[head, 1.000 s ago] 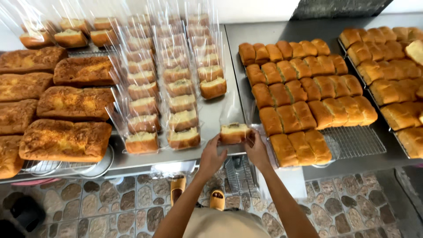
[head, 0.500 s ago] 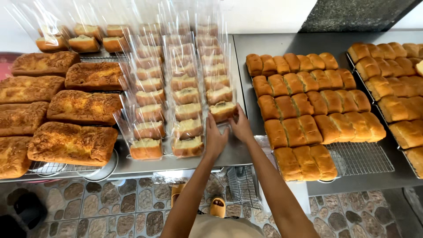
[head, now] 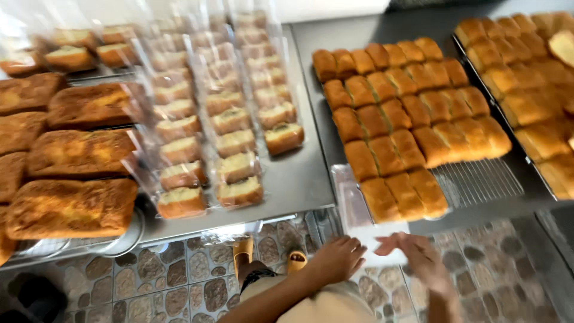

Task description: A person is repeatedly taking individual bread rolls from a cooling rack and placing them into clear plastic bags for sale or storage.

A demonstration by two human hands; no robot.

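My left hand (head: pixel 338 260) and my right hand (head: pixel 418 257) are low, below the table's front edge, close together. Between them is a clear plastic bag (head: pixel 373 236) from the flat pile of bags (head: pixel 350 194) at the table edge. My left fingers are curled at its left side and my right fingertips pinch its right side, blurred by motion. A bagged cake slice (head: pixel 284 137) lies at the near end of the right-hand row on the steel tray (head: pixel 299 179). Unwrapped golden cakes (head: pixel 394 125) fill a wire rack (head: pixel 478 182) just above my hands.
Rows of bagged slices (head: pixel 206 119) cover the steel tray. Large loaf cakes (head: pixel 72 206) sit on racks at the left. More golden cakes (head: pixel 532 90) lie on a tray at the far right. A stone-patterned floor (head: pixel 179 281) and my sandalled feet (head: pixel 242 251) show below.
Both hands set the bagged slice down at the end of the right row, then drew back towards me and down to the pile of bags at the table edge.
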